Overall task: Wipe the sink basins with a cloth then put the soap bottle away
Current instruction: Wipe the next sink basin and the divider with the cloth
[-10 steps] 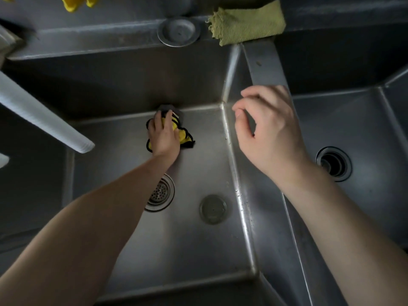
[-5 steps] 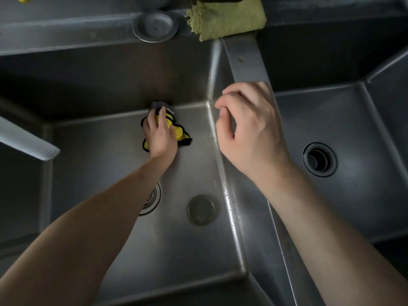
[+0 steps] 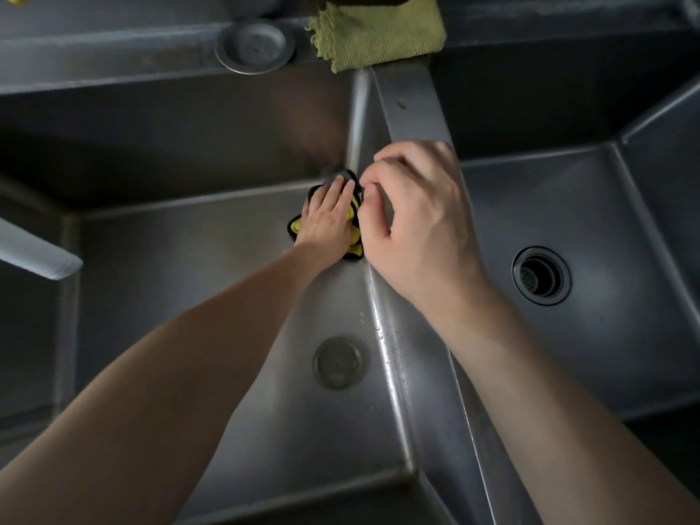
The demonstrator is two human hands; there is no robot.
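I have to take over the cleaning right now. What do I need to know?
Left hand presses the yellow cloth flat on the left basin floor, at its far right corner.
Right hand hovers over the divider, fingers loosely curled, holding nothing.
Done: wiping is under way in the left basin.
Left: the rest of that basin, the right basin, then the soap bottle, which is not in view.

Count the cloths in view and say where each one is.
2. A yellow-and-black cloth lies under the left hand in the far right corner of the left basin. A green cloth lies on the back ledge, above the divider. Others may be out of view.
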